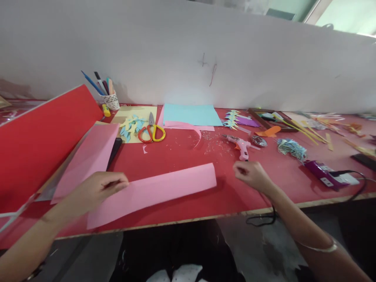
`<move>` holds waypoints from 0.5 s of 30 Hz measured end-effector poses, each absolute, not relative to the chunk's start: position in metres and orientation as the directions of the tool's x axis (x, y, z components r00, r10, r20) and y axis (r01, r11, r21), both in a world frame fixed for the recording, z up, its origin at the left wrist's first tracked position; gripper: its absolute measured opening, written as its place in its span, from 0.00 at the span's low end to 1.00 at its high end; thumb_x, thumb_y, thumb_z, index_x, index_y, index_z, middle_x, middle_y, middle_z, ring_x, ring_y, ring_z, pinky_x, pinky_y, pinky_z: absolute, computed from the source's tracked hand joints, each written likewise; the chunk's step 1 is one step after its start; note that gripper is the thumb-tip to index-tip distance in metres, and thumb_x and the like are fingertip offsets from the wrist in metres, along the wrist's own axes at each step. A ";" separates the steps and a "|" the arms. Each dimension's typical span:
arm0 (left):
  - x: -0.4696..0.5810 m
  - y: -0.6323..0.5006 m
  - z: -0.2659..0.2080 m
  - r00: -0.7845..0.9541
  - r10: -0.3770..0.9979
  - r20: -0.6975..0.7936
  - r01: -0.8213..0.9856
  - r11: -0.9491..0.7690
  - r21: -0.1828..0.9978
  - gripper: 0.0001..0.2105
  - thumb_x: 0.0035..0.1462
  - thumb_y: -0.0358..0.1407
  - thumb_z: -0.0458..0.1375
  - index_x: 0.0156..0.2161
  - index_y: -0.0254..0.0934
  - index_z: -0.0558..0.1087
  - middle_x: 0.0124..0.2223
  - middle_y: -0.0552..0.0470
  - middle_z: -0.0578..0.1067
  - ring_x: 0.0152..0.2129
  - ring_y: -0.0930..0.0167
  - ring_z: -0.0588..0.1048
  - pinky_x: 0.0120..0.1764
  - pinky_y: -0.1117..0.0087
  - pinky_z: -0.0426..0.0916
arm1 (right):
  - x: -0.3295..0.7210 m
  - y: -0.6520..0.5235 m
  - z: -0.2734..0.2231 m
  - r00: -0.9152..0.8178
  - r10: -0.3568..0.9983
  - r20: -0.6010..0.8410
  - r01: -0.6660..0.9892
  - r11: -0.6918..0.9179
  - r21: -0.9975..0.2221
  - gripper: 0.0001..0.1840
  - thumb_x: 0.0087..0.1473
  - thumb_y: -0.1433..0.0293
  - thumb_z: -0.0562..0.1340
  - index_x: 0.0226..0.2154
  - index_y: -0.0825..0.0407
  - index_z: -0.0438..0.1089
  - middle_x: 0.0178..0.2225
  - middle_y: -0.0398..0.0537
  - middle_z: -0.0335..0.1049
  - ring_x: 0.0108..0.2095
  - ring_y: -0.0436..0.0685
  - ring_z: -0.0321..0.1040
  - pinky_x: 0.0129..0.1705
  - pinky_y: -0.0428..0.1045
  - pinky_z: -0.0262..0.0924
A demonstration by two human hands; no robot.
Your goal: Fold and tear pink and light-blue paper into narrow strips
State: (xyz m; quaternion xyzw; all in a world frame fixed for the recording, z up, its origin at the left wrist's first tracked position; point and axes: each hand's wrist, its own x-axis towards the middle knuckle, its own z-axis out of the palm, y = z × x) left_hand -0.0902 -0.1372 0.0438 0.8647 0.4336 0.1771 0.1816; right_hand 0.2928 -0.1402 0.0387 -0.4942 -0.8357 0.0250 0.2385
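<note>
A wide pink paper strip (164,188) stretches across the front of the red table, its right end slightly raised. My left hand (102,187) is closed in a pinch on the strip's upper edge, towards its left end. Apart from the paper, to the right, my right hand (251,175) is curled closed, and I see nothing in its fingers. Just beyond that hand lies a pink glue gun (242,149). A curled narrow pink strip (190,127) and scissors (151,129) with red and yellow handles lie farther back.
Blue paper (192,114) lies at the back beside yellow paper (117,115) with cut scraps. A pen cup (111,102) stands by a leaning red board (49,137). At right are a brown tray (282,125), a fringed paper bundle (290,149) and a purple corded box (323,172).
</note>
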 end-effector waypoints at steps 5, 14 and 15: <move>-0.062 -0.141 0.052 0.671 0.515 0.532 0.629 -0.776 -0.042 0.17 0.60 0.35 0.40 0.25 0.38 0.68 0.23 0.55 0.71 0.21 0.74 0.69 0.26 0.74 0.61 | 0.275 -0.145 0.046 -0.269 0.700 0.662 0.858 0.486 -0.165 0.09 0.51 0.71 0.48 0.28 0.51 0.62 0.24 0.46 0.66 0.26 0.51 0.64 0.30 0.46 0.58; -0.014 -0.151 0.026 0.801 0.316 0.508 0.529 -0.771 -0.354 0.15 0.55 0.22 0.42 0.30 0.37 0.70 0.27 0.55 0.73 0.22 0.74 0.68 0.33 0.70 0.59 | 0.210 -0.169 0.016 -0.653 0.528 0.543 0.721 0.653 0.232 0.10 0.55 0.69 0.51 0.31 0.52 0.67 0.31 0.47 0.69 0.33 0.52 0.62 0.49 0.54 0.48; -0.017 -0.150 0.026 0.790 0.340 0.510 0.544 -0.771 -0.330 0.15 0.56 0.23 0.42 0.30 0.37 0.69 0.26 0.56 0.73 0.22 0.74 0.68 0.33 0.70 0.59 | 0.209 -0.167 0.013 -0.658 0.540 0.524 0.719 0.658 0.224 0.12 0.56 0.71 0.50 0.28 0.52 0.67 0.28 0.45 0.68 0.29 0.50 0.61 0.47 0.53 0.49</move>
